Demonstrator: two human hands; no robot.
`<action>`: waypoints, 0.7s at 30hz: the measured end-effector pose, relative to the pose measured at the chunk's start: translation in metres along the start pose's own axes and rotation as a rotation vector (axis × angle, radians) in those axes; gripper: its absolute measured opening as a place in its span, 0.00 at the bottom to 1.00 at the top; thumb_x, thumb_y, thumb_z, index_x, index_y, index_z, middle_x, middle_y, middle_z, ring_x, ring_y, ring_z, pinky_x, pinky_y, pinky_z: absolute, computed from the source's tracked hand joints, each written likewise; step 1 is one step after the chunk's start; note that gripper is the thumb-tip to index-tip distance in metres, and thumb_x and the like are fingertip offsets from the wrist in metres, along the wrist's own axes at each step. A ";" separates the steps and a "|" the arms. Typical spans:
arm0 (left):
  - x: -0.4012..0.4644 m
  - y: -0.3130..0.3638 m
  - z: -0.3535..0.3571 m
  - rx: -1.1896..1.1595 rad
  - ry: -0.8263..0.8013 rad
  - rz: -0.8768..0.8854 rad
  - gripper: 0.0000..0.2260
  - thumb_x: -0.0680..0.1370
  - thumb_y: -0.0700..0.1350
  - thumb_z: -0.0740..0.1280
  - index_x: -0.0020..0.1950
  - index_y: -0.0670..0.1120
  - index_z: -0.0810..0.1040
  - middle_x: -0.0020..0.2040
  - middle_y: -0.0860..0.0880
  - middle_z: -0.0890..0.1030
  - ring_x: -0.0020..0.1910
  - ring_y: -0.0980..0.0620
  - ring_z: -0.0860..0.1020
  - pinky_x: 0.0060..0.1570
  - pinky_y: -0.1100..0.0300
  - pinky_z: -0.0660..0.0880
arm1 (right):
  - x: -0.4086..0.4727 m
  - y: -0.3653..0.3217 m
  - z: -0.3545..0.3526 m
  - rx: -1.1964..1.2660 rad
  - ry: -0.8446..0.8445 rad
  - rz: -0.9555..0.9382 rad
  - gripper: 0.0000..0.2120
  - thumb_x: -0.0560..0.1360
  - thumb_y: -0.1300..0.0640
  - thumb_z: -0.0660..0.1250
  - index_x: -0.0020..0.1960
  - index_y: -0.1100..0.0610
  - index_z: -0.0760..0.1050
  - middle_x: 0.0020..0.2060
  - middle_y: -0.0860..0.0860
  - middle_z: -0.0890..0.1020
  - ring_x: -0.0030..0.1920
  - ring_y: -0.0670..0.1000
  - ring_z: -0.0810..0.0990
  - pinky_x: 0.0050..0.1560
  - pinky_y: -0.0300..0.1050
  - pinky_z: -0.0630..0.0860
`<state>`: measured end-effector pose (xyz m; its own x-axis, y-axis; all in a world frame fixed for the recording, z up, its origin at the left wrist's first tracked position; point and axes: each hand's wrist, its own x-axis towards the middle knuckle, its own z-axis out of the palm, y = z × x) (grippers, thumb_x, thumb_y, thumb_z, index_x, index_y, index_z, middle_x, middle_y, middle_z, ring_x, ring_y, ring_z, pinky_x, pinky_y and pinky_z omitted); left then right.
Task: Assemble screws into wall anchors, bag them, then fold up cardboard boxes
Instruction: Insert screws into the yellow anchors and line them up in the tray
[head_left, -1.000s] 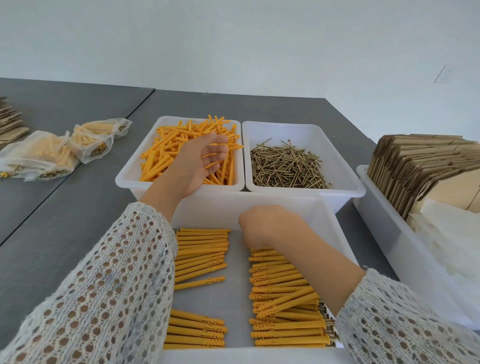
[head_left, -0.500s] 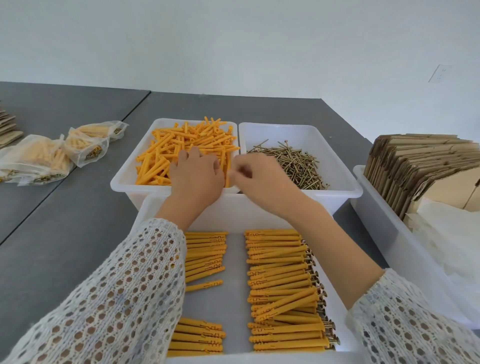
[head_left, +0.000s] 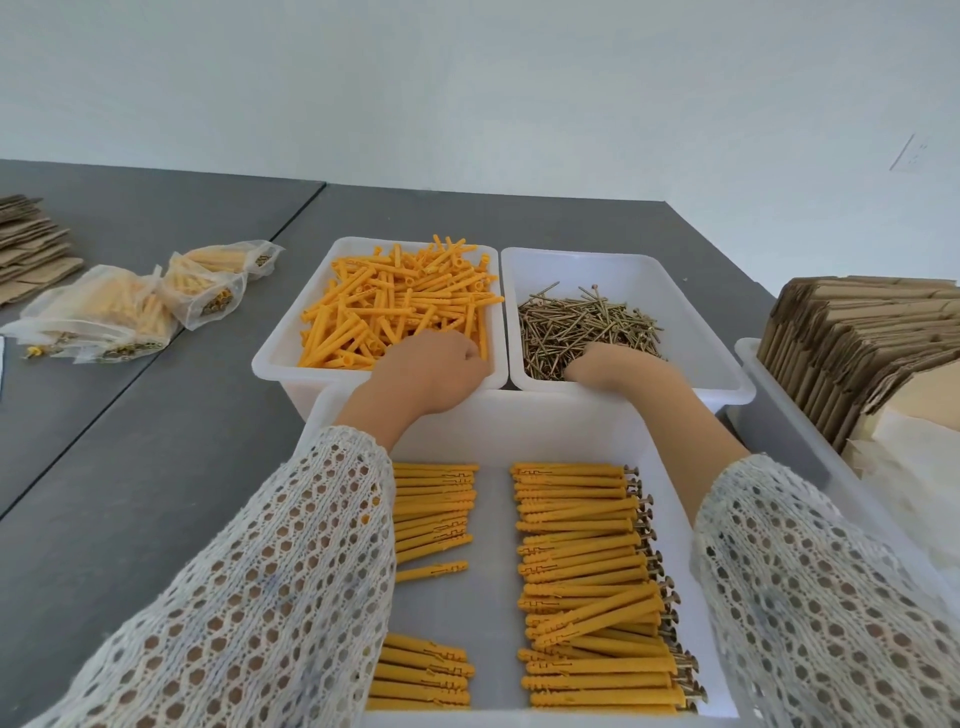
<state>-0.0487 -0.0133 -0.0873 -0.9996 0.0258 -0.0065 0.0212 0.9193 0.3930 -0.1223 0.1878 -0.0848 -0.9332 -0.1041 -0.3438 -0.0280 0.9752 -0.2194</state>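
My left hand (head_left: 431, 371) lies in the bin of loose orange wall anchors (head_left: 400, 306), at its near edge, with its fingers curled round an anchor from the pile. My right hand (head_left: 615, 364) reaches into the bin of brass screws (head_left: 582, 322); its fingertips dip into the pile and are hidden behind the back of the hand. In the near white tray (head_left: 519, 421), anchors fitted with screws (head_left: 582, 571) lie in rows on the right and a shorter row of anchors (head_left: 434, 509) on the left.
Filled clear bags (head_left: 130, 306) lie on the grey table at the left, with flat cardboard (head_left: 31, 244) behind them. A long white bin (head_left: 779, 415) on the right holds upright flat cardboard boxes (head_left: 857, 348) and plastic bags (head_left: 914, 467).
My right hand moved from the near tray up and right into the screw bin. My left hand pulled back to the anchor bin's near edge and curled its fingers.
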 end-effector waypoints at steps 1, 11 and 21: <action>0.000 -0.001 0.001 -0.029 0.032 0.010 0.12 0.79 0.44 0.57 0.36 0.45 0.67 0.34 0.48 0.71 0.34 0.48 0.69 0.35 0.54 0.66 | 0.000 -0.001 0.000 0.016 -0.002 0.016 0.23 0.80 0.53 0.55 0.73 0.59 0.64 0.68 0.58 0.71 0.58 0.58 0.72 0.56 0.51 0.68; 0.003 -0.006 0.006 -0.285 0.377 0.068 0.13 0.77 0.36 0.64 0.54 0.50 0.81 0.55 0.50 0.78 0.49 0.52 0.78 0.48 0.57 0.77 | 0.007 0.000 0.002 -0.001 0.006 0.068 0.08 0.76 0.52 0.56 0.46 0.57 0.68 0.45 0.54 0.73 0.50 0.57 0.70 0.57 0.54 0.69; 0.001 -0.006 0.005 -0.238 0.487 0.195 0.08 0.81 0.41 0.66 0.57 0.48 0.82 0.53 0.50 0.80 0.48 0.54 0.76 0.51 0.63 0.70 | 0.003 0.004 0.005 0.122 0.322 -0.011 0.13 0.77 0.64 0.55 0.34 0.57 0.62 0.32 0.52 0.69 0.31 0.50 0.66 0.30 0.42 0.62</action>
<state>-0.0497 -0.0167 -0.0941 -0.8709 -0.0498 0.4890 0.2579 0.8007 0.5407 -0.1237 0.1901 -0.0915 -0.9988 -0.0286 -0.0397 -0.0136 0.9420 -0.3353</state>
